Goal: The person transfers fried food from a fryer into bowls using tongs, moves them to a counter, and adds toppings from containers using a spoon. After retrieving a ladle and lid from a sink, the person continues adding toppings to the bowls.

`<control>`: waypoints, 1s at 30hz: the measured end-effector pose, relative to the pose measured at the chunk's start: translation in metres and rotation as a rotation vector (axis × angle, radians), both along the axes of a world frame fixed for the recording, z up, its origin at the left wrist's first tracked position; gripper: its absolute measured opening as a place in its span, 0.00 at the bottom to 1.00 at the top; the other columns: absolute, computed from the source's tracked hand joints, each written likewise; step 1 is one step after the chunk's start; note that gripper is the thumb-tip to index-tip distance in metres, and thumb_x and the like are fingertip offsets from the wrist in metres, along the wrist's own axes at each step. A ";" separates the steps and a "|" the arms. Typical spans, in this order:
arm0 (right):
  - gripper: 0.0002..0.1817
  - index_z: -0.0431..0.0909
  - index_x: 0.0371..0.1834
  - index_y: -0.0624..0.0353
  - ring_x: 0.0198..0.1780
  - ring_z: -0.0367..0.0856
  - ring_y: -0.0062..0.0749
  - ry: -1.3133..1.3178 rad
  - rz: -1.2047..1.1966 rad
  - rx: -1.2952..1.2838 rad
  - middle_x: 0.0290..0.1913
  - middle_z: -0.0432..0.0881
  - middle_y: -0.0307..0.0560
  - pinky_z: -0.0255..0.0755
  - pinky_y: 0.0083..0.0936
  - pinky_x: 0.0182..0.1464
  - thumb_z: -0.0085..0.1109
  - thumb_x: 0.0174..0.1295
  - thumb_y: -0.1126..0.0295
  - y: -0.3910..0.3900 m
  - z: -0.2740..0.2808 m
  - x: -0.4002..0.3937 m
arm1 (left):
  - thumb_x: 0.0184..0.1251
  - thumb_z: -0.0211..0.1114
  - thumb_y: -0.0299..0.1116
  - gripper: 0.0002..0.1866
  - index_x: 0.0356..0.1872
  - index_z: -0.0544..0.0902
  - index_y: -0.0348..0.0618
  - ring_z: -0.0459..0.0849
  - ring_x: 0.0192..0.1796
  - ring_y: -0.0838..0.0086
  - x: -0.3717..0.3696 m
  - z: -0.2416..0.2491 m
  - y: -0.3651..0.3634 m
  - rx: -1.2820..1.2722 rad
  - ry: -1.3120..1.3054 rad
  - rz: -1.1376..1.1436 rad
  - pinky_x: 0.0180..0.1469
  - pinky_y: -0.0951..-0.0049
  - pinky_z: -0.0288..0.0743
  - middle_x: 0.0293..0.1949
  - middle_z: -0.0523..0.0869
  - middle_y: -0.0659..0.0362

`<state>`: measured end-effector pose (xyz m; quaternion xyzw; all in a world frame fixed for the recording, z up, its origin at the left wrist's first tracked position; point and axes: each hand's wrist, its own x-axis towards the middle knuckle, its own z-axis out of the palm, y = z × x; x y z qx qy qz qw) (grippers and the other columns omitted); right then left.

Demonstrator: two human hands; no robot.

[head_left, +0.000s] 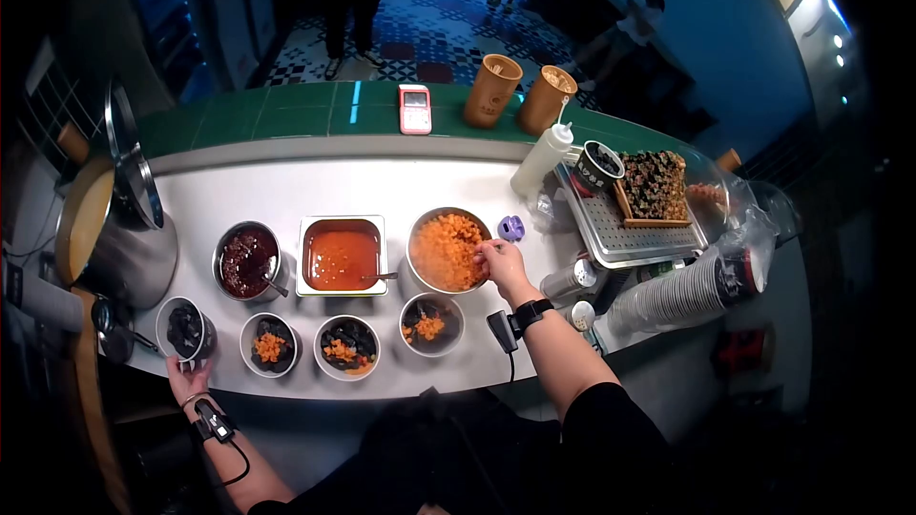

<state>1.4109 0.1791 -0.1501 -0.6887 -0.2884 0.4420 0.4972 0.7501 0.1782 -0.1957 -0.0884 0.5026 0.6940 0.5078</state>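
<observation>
My right hand [497, 262] is at the right edge of a steel bowl of orange bits [447, 246], its fingers pinched together; what they hold is hidden. At the lower left, my left hand [190, 378] grips a paper cup [206, 339] with dark pieces inside and no orange on top. Along the front edge stand three more cups, a left one [250, 360], a middle one [322, 363] and a right one [456, 339], each with orange bits over dark pieces. Behind them are a bowl of dark red sauce [245, 262] and a square tray of orange-red liquid [342, 257], both with spoons.
A large steel pot [153, 262] stands at the far left. Two brown canisters [489, 95] and a red-white device [415, 111] sit on the green ledge. To the right are a squeeze bottle [541, 164], a perforated tray [611, 234], shakers and stacked cups [668, 296]. People stand beyond.
</observation>
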 end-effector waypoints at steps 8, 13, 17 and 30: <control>0.09 0.76 0.41 0.64 0.18 0.67 0.14 0.183 -0.057 0.025 0.30 0.83 0.45 0.59 0.12 0.18 0.49 0.69 0.70 -0.015 0.007 0.002 | 0.56 0.64 0.38 0.31 0.62 0.69 0.43 0.72 0.63 0.54 0.134 0.111 -0.050 0.305 -0.052 -0.409 0.62 0.41 0.67 0.62 0.74 0.50; 0.09 0.75 0.42 0.66 0.18 0.67 0.14 0.258 -0.102 0.092 0.30 0.83 0.48 0.58 0.13 0.17 0.49 0.69 0.70 -0.024 0.006 0.004 | 0.53 0.60 0.34 0.38 0.69 0.61 0.46 0.72 0.65 0.54 0.261 0.151 -0.063 0.349 -0.191 -0.838 0.61 0.45 0.73 0.65 0.70 0.50; 0.10 0.75 0.42 0.66 0.18 0.67 0.15 0.219 -0.105 0.162 0.31 0.83 0.49 0.57 0.13 0.17 0.50 0.69 0.69 -0.030 0.017 0.011 | 0.55 0.59 0.27 0.29 0.62 0.66 0.46 0.77 0.58 0.61 0.315 0.127 -0.058 0.254 -0.268 -1.030 0.55 0.47 0.77 0.56 0.76 0.54; 0.09 0.77 0.43 0.67 0.22 0.70 0.14 -0.514 0.402 0.619 0.37 0.84 0.47 0.64 0.12 0.25 0.49 0.70 0.73 -0.083 0.141 -0.014 | 0.57 0.64 0.27 0.31 0.60 0.58 0.48 0.80 0.44 0.64 0.417 0.123 -0.036 0.108 -0.057 -0.985 0.33 0.61 0.75 0.48 0.76 0.52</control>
